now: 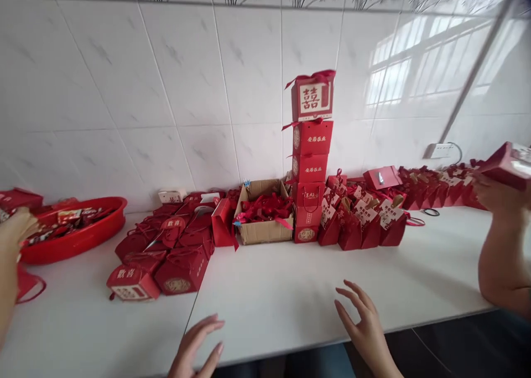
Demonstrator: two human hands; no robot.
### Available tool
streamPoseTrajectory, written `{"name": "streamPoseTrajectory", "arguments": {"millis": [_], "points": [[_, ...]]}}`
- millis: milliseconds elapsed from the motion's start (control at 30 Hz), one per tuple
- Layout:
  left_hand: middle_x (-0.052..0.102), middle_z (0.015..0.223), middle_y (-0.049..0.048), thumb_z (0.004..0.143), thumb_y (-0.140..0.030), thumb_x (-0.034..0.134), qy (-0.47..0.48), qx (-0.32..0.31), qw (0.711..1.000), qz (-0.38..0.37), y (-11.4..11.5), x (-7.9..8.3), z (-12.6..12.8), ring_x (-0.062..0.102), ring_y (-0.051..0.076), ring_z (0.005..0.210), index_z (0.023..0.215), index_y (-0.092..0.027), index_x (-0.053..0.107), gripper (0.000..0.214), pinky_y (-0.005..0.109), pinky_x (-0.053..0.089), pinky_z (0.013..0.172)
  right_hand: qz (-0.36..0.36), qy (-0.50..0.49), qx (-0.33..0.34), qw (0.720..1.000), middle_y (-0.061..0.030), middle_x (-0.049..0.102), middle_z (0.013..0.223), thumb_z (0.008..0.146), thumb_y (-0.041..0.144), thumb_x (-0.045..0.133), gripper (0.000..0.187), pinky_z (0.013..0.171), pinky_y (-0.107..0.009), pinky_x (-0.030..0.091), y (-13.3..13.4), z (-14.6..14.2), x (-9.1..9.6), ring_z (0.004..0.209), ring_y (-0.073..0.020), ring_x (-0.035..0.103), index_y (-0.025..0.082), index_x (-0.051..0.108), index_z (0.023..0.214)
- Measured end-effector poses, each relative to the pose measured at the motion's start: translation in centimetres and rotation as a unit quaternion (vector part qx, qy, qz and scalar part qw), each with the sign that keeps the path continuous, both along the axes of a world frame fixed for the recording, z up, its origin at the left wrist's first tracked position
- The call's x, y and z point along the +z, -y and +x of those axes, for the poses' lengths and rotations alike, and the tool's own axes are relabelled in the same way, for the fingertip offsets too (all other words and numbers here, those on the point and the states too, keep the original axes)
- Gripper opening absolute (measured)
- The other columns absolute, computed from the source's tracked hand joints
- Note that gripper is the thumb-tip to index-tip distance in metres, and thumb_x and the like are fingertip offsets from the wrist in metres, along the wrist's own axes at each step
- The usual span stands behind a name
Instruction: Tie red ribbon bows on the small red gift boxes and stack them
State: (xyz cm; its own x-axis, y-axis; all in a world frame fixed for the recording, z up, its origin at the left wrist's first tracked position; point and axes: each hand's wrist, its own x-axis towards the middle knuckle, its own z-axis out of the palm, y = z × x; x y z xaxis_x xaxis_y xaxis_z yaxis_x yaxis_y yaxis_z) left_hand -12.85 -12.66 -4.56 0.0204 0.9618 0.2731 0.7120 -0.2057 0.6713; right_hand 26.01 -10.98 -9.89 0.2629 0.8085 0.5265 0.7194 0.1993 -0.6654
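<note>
My left hand [198, 345] hovers over the front edge of the white table [265, 289], fingers apart and holding nothing. My right hand [363, 323] is also over the front edge, its fingers spread with nothing in them. Beyond the hands stands a cardboard box [265, 233] with red ribbons [267, 206] inside. Touching its right side rises a tall stack of red gift boxes [313, 140], the top one tied with a ribbon bow. Left of the carton lies a cluster of dark red gift boxes [180, 270], nearest to my left hand.
A red basin [74, 245] of wrapped sweets stands at the left, where another person's arm [10, 256] reaches in. Several red bags [365, 223] line the right side. Another person's hand [495, 193] at far right holds a red box [508, 165]. A tiled wall [191, 74] bounds the back.
</note>
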Motion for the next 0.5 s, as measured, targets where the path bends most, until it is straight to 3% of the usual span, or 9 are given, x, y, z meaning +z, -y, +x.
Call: {"name": "streamPoseTrajectory", "arguments": {"millis": [167, 300, 400, 500], "points": [[0.064, 0.115, 0.0092, 0.081, -0.048, 0.052, -0.017, 0.086, 0.995, 0.041, -0.4, -0.2, -0.4, 0.059, 0.027, 0.11, 0.105, -0.023, 0.064, 0.037, 0.045, 0.05, 0.095, -0.017, -0.072, 0.015, 0.997, -0.0116, 0.056, 0.124, 0.082, 0.05, 0.054, 0.035, 0.097, -0.056, 0.04, 1.0, -0.2, -0.6, 0.121, -0.0346, 0.047, 0.022, 0.065, 0.101], [0.062, 0.111, 0.0116, 0.078, -0.048, 0.055, -0.006, 0.172, 0.981, 0.088, -2.5, 0.0, -1.5, 0.059, 0.029, 0.106, 0.108, -0.02, 0.057, 0.042, 0.045, 0.05, 0.09, -0.028, -0.087, 0.056, 0.994, -0.0114, 0.055, 0.126, 0.081, 0.05, 0.057, 0.038, 0.1, -0.056, 0.037, 1.5, -0.1, -1.5, 0.121, -0.0347, 0.047, 0.022, 0.064, 0.105], [0.056, 0.111, 0.0144, 0.074, -0.055, 0.057, 0.049, 0.307, 0.941, 0.132, -4.8, 0.8, -2.5, 0.059, 0.028, 0.101, 0.13, -0.014, 0.038, 0.072, 0.043, 0.053, 0.082, -0.013, -0.095, 0.067, 0.993, -0.0114, 0.055, 0.125, 0.081, 0.05, 0.058, 0.037, 0.1, -0.057, 0.036, 1.7, 0.0, -1.7, 0.121, -0.0353, 0.046, 0.022, 0.064, 0.103], [0.05, 0.114, 0.0147, 0.067, -0.057, 0.065, 0.03, 0.356, 0.925, 0.131, -6.8, 2.0, -3.5, 0.052, 0.031, 0.111, 0.136, -0.014, 0.03, 0.089, 0.048, 0.045, 0.095, -0.01, -0.099, 0.066, 0.993, -0.0114, 0.055, 0.125, 0.08, 0.05, 0.058, 0.037, 0.1, -0.057, 0.036, 1.9, 0.1, -1.6, 0.12, -0.0358, 0.046, 0.021, 0.064, 0.101]]}}
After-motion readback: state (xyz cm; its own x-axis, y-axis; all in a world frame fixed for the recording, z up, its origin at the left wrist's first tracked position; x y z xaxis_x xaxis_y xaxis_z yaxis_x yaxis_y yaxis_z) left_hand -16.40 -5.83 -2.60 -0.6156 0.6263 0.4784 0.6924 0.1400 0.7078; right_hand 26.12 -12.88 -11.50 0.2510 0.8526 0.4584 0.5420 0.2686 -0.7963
